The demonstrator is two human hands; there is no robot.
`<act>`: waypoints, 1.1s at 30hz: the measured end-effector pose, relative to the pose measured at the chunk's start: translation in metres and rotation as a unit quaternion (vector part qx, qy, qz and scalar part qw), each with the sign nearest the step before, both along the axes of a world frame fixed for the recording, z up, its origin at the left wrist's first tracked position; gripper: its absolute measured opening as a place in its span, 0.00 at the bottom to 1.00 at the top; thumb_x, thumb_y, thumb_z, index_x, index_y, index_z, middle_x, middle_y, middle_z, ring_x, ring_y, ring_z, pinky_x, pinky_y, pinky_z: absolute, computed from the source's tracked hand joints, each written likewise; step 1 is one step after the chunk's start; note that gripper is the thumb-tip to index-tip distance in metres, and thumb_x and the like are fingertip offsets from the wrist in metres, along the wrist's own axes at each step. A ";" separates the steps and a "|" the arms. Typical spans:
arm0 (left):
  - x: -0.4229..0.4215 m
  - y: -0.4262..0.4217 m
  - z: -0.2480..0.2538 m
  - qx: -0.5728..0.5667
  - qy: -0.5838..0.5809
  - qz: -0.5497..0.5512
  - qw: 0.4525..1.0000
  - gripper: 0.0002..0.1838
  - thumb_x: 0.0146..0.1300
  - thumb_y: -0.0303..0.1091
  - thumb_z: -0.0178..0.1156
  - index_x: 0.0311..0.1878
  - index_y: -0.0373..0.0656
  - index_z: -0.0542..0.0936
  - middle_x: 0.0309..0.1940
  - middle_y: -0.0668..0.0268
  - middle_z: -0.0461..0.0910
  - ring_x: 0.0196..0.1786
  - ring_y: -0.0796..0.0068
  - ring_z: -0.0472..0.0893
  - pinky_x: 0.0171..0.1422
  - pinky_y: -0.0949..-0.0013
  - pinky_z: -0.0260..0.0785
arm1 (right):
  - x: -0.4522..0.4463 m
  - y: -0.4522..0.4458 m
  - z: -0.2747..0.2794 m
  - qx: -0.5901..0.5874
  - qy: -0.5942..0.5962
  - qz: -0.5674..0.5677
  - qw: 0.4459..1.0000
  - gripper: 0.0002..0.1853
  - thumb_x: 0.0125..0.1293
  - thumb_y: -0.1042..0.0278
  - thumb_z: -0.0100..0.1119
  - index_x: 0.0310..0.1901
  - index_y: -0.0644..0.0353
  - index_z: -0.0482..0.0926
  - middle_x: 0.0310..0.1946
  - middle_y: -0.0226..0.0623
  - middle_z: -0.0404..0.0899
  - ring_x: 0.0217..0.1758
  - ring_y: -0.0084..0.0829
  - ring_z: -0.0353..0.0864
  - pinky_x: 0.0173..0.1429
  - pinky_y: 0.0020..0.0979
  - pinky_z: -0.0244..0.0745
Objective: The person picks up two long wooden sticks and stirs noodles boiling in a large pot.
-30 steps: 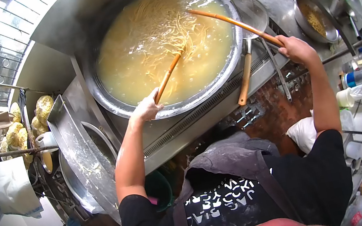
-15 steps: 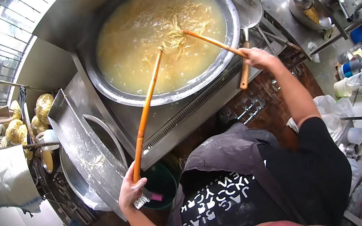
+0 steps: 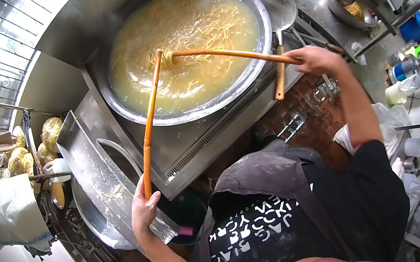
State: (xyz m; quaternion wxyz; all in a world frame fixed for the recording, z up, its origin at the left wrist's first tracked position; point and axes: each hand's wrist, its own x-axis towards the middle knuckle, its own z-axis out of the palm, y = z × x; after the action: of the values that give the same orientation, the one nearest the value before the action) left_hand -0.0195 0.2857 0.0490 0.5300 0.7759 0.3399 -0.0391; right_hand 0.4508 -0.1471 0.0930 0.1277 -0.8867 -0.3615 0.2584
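A wide round pot (image 3: 185,116) holds cloudy, bubbling yellowish liquid with noodles (image 3: 214,57) in it. My left hand (image 3: 144,211) is closed around the lower end of a long wooden stick (image 3: 147,133), which slants up over the near rim. My right hand (image 3: 316,60) grips the outer end of a second wooden stick (image 3: 241,53), reaching in over the pot's right side. The two tips come close together left of the pot's middle, with a few noodles caught at them. Whether the tips touch, I cannot tell.
A wire strainer (image 3: 277,9) with a wooden handle lies at the pot's right edge. A floury metal tray (image 3: 97,176) leans at the left, beside a large metal basin (image 3: 82,207). Bags of noodles (image 3: 52,133) hang farther left. A metal bowl (image 3: 345,6) stands at upper right.
Both stick tips have swung left through the liquid, and the right stick now lies flatter across the pot. My right hand has shifted slightly right; my left hand has moved slightly left.
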 end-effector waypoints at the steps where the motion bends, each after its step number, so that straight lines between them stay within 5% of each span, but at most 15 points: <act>1: 0.007 0.000 -0.001 0.041 0.016 -0.014 0.999 0.39 0.63 0.24 0.65 0.78 0.41 0.63 0.64 0.52 0.79 0.68 0.57 0.78 0.73 0.63 0.66 | -0.008 -0.016 0.034 -0.031 -0.011 -0.025 0.999 0.28 0.64 0.71 0.65 0.67 0.51 0.75 0.46 0.52 0.84 0.46 0.50 0.84 0.52 0.44 0.77; 4: 0.039 -0.011 0.006 0.174 0.064 -0.083 0.979 0.39 0.62 0.28 0.68 0.77 0.46 0.66 0.62 0.45 0.79 0.67 0.49 0.78 0.71 0.62 0.68 | -0.019 -0.059 0.084 -0.084 -0.029 -0.101 0.991 0.30 0.63 0.72 0.65 0.68 0.48 0.74 0.44 0.55 0.84 0.46 0.53 0.84 0.52 0.44 0.77; 7: 0.065 -0.020 -0.009 0.128 0.106 -0.078 0.983 0.39 0.63 0.29 0.70 0.77 0.44 0.65 0.63 0.47 0.79 0.64 0.52 0.80 0.67 0.62 0.70 | -0.011 -0.087 0.086 -0.110 -0.105 -0.144 0.978 0.29 0.63 0.73 0.63 0.67 0.48 0.74 0.41 0.55 0.83 0.43 0.55 0.83 0.50 0.46 0.77; 14: 0.035 -0.021 -0.014 -0.085 -0.005 0.001 0.996 0.38 0.62 0.21 0.66 0.77 0.41 0.66 0.65 0.64 0.75 0.63 0.72 0.75 0.68 0.72 0.66 | 0.079 -0.037 -0.089 -0.080 -0.063 -0.136 0.985 0.28 0.66 0.73 0.57 0.68 0.42 0.73 0.40 0.49 0.85 0.41 0.48 0.85 0.46 0.48 0.78; 15: 0.028 -0.024 -0.009 -0.081 -0.008 0.000 0.997 0.38 0.62 0.21 0.66 0.77 0.40 0.66 0.65 0.63 0.75 0.64 0.72 0.75 0.69 0.73 0.65 | 0.086 -0.023 -0.129 0.000 -0.109 -0.093 0.990 0.28 0.66 0.72 0.58 0.68 0.44 0.72 0.39 0.50 0.84 0.41 0.50 0.84 0.48 0.49 0.77; 16: 0.023 -0.027 -0.004 -0.076 -0.013 -0.001 0.997 0.38 0.61 0.20 0.66 0.76 0.39 0.66 0.66 0.63 0.75 0.64 0.72 0.75 0.70 0.73 0.64 | 0.087 0.012 -0.126 -0.046 -0.001 -0.133 0.990 0.29 0.67 0.68 0.62 0.70 0.46 0.71 0.50 0.52 0.84 0.54 0.48 0.84 0.57 0.46 0.77; 18: 0.014 -0.033 0.003 -0.077 -0.027 0.002 0.997 0.39 0.60 0.19 0.65 0.76 0.36 0.66 0.66 0.62 0.74 0.67 0.73 0.73 0.72 0.73 0.62 | 0.090 0.052 -0.162 0.039 0.015 -0.105 0.994 0.29 0.66 0.67 0.60 0.70 0.51 0.71 0.52 0.54 0.83 0.56 0.51 0.82 0.59 0.47 0.76; 19: 0.011 -0.035 0.003 -0.072 -0.027 0.008 0.997 0.39 0.60 0.18 0.65 0.77 0.36 0.65 0.67 0.61 0.74 0.67 0.72 0.73 0.73 0.73 0.61 | 0.075 0.070 -0.152 0.104 -0.011 -0.079 0.991 0.16 0.64 0.67 0.58 0.53 0.58 0.76 0.41 0.55 0.82 0.48 0.53 0.82 0.52 0.47 0.74; 23: 0.002 -0.038 0.001 -0.056 -0.044 0.024 0.997 0.40 0.60 0.18 0.65 0.77 0.35 0.65 0.68 0.60 0.74 0.69 0.72 0.72 0.74 0.72 0.60 | 0.071 0.102 -0.167 0.136 -0.003 -0.046 0.990 0.16 0.64 0.68 0.58 0.53 0.59 0.76 0.42 0.53 0.83 0.49 0.53 0.82 0.52 0.47 0.74; 27: -0.005 -0.033 -0.008 -0.031 -0.075 0.030 0.996 0.40 0.60 0.19 0.65 0.77 0.35 0.64 0.69 0.58 0.73 0.71 0.70 0.71 0.76 0.71 0.59 | 0.058 0.079 -0.120 0.039 -0.049 -0.012 0.998 0.27 0.67 0.66 0.60 0.69 0.47 0.72 0.51 0.51 0.83 0.56 0.50 0.82 0.61 0.44 0.76; 33: -0.006 -0.022 -0.001 0.053 -0.012 0.013 0.998 0.39 0.61 0.23 0.67 0.77 0.36 0.65 0.70 0.54 0.74 0.73 0.66 0.72 0.77 0.67 0.60 | 0.026 -0.028 0.043 -0.058 -0.090 -0.055 0.993 0.25 0.65 0.70 0.67 0.64 0.46 0.78 0.50 0.46 0.85 0.51 0.49 0.85 0.57 0.45 0.77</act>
State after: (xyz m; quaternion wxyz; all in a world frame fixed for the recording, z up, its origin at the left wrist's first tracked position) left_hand -0.0257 0.2641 0.0479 0.4927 0.7988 0.3452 -0.0054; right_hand 0.4765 -0.1750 0.1361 0.0573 -0.9309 -0.3064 0.1904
